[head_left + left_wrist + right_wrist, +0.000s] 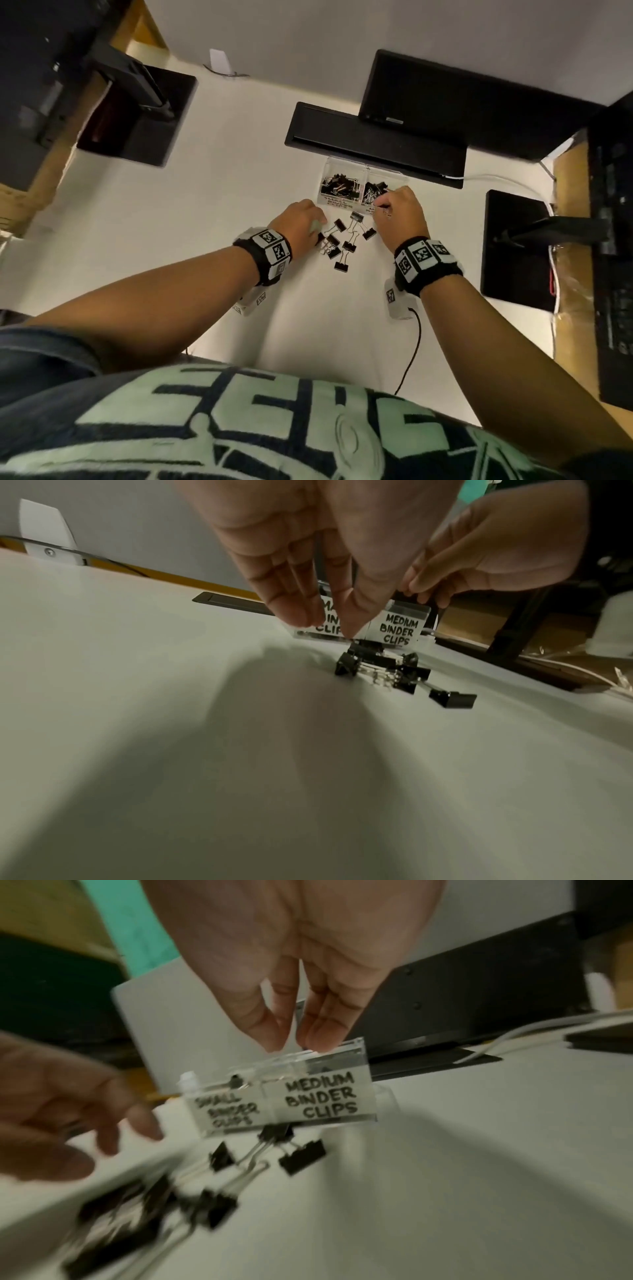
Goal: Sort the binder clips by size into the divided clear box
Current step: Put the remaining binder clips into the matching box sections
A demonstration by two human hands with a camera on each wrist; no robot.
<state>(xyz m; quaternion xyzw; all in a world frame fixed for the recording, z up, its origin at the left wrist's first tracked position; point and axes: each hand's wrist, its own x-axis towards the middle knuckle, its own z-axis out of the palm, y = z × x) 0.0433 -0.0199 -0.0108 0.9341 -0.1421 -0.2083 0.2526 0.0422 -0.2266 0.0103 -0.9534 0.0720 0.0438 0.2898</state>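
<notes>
A clear divided box (337, 202) stands on the white desk. Its left cell, labelled small binder clips, and its right cell, labelled medium binder clips (322, 1099), both hold black clips. Several loose black binder clips (342, 245) lie in front of it, also seen low in the left wrist view (377, 669). My right hand (378, 207) hovers over the medium cell's front edge, fingertips (270, 1039) pinched together on what looks like a small clip with its wire loop hanging. My left hand (320, 222) hangs over the pile's left side, fingers pointing down and holding nothing (329, 628).
A long black bar-shaped base (373, 144) sits right behind the box. A black monitor foot (513, 246) stands to the right, with a white cable (496, 178) running past it. A black open bin (137, 116) is at the far left. A thin black cord (407, 349) trails from my right wrist.
</notes>
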